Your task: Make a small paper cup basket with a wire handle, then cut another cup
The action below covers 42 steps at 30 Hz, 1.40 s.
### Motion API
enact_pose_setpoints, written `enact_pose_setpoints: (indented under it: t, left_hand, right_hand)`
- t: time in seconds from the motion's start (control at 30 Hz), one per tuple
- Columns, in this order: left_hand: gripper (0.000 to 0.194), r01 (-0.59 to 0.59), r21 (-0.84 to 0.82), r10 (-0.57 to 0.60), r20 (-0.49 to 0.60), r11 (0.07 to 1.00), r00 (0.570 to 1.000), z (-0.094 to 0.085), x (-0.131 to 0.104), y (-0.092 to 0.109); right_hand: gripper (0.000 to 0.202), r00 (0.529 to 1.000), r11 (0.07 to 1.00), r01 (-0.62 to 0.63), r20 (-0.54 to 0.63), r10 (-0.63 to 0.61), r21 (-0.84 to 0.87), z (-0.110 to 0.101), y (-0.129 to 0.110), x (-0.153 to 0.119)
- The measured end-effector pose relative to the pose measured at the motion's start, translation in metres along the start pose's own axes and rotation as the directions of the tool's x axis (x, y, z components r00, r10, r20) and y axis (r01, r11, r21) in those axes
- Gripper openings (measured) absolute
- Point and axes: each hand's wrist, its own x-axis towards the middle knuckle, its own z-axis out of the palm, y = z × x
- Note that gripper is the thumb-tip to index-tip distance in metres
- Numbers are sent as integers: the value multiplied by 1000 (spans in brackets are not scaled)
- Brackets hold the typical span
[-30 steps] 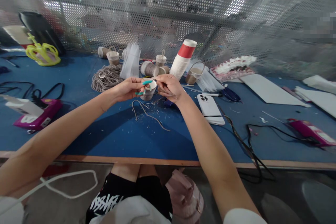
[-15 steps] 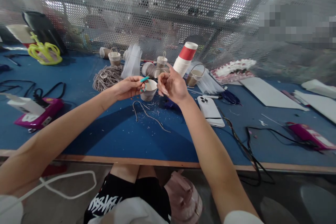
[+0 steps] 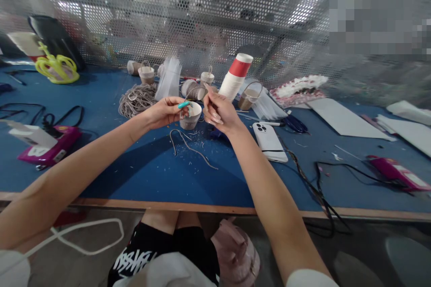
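Note:
A thin grey-brown cord (image 3: 195, 89) arches between my two hands above a small paper cup (image 3: 190, 119). My left hand (image 3: 167, 111), with turquoise nails, pinches one end at the cup's left side. The fingertips of my right hand (image 3: 220, 110) are closed on the other end, to the right of the cup. Loose cut cord (image 3: 195, 149) and small pale scraps lie on the blue table just in front of the cup. Behind my left hand sits a bundle of the same cord (image 3: 134, 101).
Behind the hands stand a leaning stack of paper cups (image 3: 235, 76), small handled cups (image 3: 147, 75) and clear plastic strips (image 3: 169, 79). A white phone (image 3: 270, 141) lies right of my right forearm. Farther out are magenta boxes (image 3: 397, 173), black cables and a yellow crown (image 3: 57, 68).
The fingers of my right hand have closed from a looser spread onto the cord. The cord now arches visibly between both hands; my left hand has barely moved.

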Motion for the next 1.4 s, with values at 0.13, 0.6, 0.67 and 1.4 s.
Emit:
enact_pose_setpoints:
  t: [0.13,0.6,0.67,1.4]
  left_hand:
    - [12,-27,-5,27,-15,1000,1000,2,0,-1]
    - [18,-62,-21,61,-65,998,996,-3,2,-2]
    - [17,-61,-19,59,-73,998,996,-4,2,0]
    - [30,-104,3,104,32,995,994,-6,1,5]
  right_hand:
    - [39,1000,1000,5,16,-5,6,0,2,0]
    - [45,999,999,-34,-23,35,33,2,2,2]
    - [52,997,997,-70,-27,71,39,3,1,3]
    - [48,975,975,-216,-45,219,53,1,-4,2]
